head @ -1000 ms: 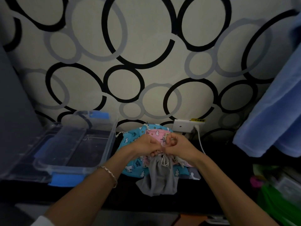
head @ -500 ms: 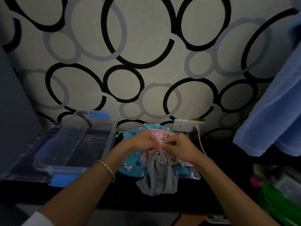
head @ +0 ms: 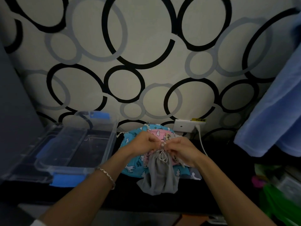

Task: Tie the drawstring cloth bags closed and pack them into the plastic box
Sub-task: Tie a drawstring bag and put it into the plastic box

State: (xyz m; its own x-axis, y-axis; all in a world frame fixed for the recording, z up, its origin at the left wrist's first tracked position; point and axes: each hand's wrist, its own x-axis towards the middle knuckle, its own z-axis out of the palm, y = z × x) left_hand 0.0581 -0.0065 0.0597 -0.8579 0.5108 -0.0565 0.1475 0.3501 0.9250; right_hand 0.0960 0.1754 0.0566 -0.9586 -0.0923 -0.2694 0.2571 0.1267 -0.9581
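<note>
Grey drawstring bag [head: 157,175], lower centre, is laid over the printed bags [head: 132,167] beside the open plastic box [head: 112,141]. Its cord [head: 163,156] is pinched by the left hand [head: 143,144] and right hand [head: 182,150], apparently for knotting.

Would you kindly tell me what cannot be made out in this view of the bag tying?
Head view, whether the drawstring of the gray bag is knotted: covered by the left hand and right hand.
Head view, printed bags count: overlapped by hands and gray bag.
Head view, green clutter: blurred, cut by right edge.
</note>
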